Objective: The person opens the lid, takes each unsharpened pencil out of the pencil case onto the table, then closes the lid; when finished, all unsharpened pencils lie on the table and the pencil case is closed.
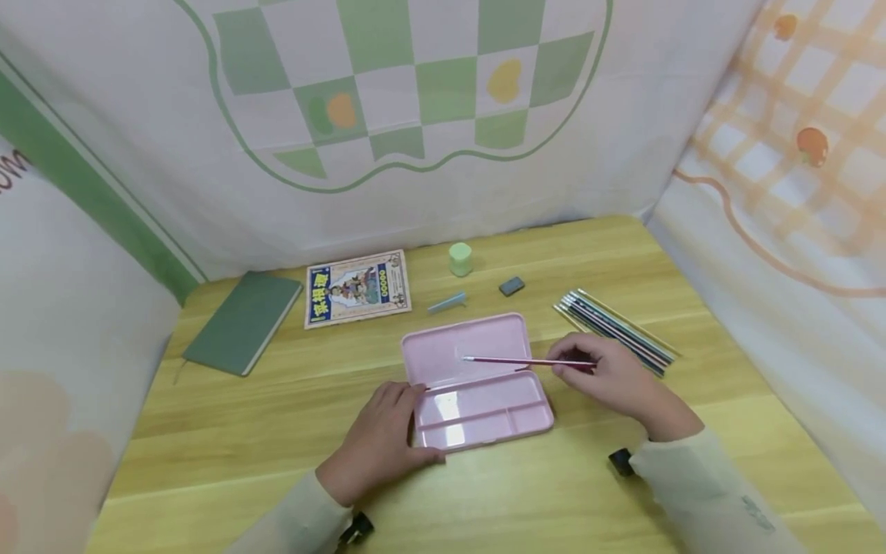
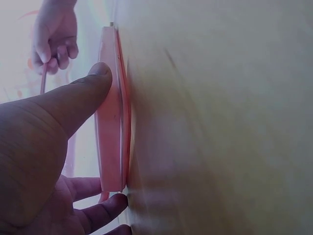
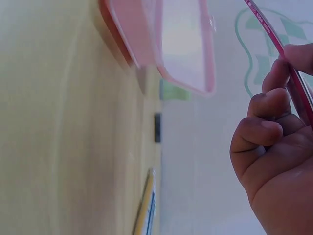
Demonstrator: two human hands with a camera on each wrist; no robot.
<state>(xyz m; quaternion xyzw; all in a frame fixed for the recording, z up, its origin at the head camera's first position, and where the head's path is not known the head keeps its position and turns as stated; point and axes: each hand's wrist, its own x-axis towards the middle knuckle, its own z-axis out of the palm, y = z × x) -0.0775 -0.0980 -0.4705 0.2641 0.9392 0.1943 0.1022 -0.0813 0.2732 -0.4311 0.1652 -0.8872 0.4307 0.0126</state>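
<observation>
A pink pencil case (image 1: 531, 415) lies opened flat on the table, its lid tipped back and its divided tray nearest me. My left hand (image 1: 381, 435) holds the case at its left end. In the left wrist view the thumb (image 2: 100, 76) presses the front side while fingers bend about the end. Between thumb and fingers, my right hand (image 1: 609, 377) pinches a dark red pencil (image 1: 508, 360), held level over the lid with its pale end pointing left. The right wrist view shows the red pencil (image 3: 269, 29) slanting up out of the fingers.
Several pencils (image 1: 616, 327) lie in a bundle right of the case. Behind it are a grey eraser (image 1: 512, 286), a light blue stick-like item (image 1: 447, 302) and a small green container (image 1: 460, 259). A picture booklet (image 1: 360, 288) and a green notebook (image 1: 242, 323) lie at left.
</observation>
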